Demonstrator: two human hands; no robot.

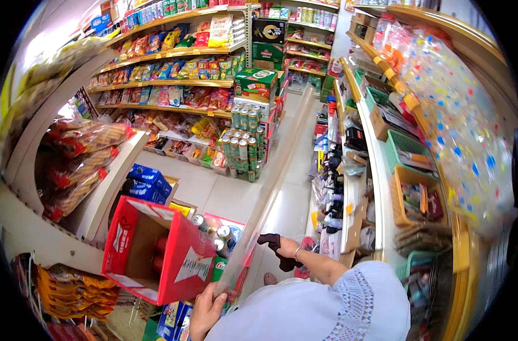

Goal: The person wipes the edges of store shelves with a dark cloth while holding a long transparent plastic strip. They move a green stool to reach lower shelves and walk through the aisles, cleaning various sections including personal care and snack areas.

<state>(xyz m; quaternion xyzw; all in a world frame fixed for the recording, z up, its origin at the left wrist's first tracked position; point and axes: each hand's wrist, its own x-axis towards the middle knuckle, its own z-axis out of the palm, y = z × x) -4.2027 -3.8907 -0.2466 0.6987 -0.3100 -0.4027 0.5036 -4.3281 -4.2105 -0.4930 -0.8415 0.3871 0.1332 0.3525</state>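
My left hand [207,307] grips the near end of a long, narrow, translucent plastic strip [269,187]. The strip rises at a slant away from me over the aisle, its far end near the back shelves. In my right hand [289,247] is a crumpled dark cloth [287,263], bunched under the fingers and hanging down. The cloth is close to the right side of the strip; whether they touch I cannot tell. Just left of my left hand stands an open red Budweiser carton [186,251], with a few red cans partly visible inside.
Shelves of packaged snacks [169,70] line the far left. Stacked drink cans [244,145] stand at their end. On the right, a shelf holds green and tan baskets [417,196], with bagged plastic items [459,128] above. Tiled floor [286,204] runs between. Bagged food [88,149] sits at left.
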